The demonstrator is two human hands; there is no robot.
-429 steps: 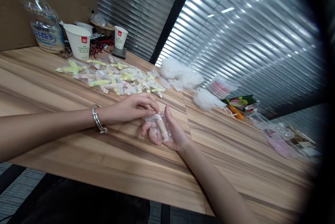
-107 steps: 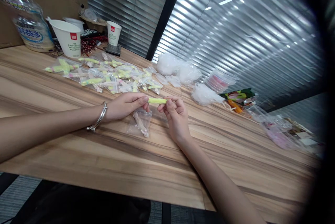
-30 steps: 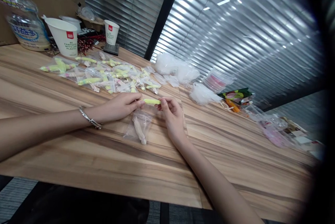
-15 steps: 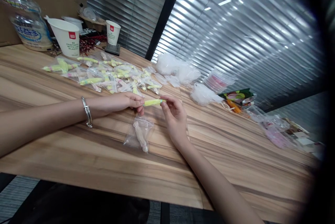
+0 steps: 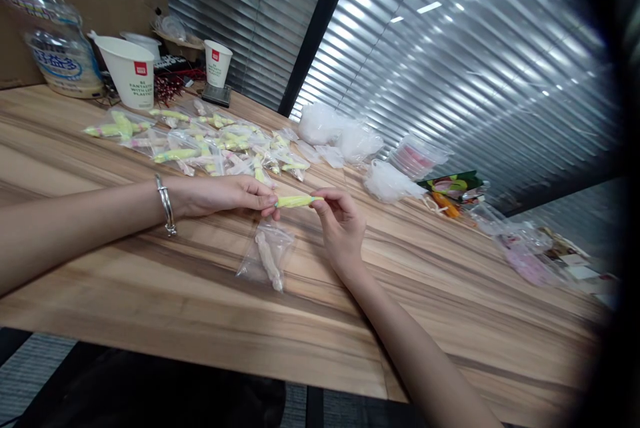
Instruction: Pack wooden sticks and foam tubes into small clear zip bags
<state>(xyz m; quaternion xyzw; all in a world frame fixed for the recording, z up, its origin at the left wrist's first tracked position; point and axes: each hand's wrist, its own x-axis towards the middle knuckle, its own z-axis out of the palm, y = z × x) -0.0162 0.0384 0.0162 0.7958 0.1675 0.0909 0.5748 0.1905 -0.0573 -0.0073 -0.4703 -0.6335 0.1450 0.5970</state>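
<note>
A thin yellow-green stick [image 5: 294, 201] is held level just above the wooden table [image 5: 200, 308]. My left hand [image 5: 225, 193], with a silver bracelet on the wrist, pinches its left end. My right hand [image 5: 343, 225] pinches its right end with fingers curled. Directly below the stick lies a small clear zip bag [image 5: 266, 258] with a pale pinkish piece inside; neither hand touches it.
Several small clear bags with yellow-green sticks [image 5: 200, 141] are spread behind my hands. Two white paper cups [image 5: 129, 75] and a big plastic jar [image 5: 53, 48] stand at the back left. White mesh pouches [image 5: 350, 141], a lidded tub [image 5: 417, 156] and colourful packets [image 5: 455, 188] lie to the right.
Half a second ago the stick was tilted a little; now it sits level and slightly lower. My left forearm has dropped flatter on the table. The zip bag has not moved.
</note>
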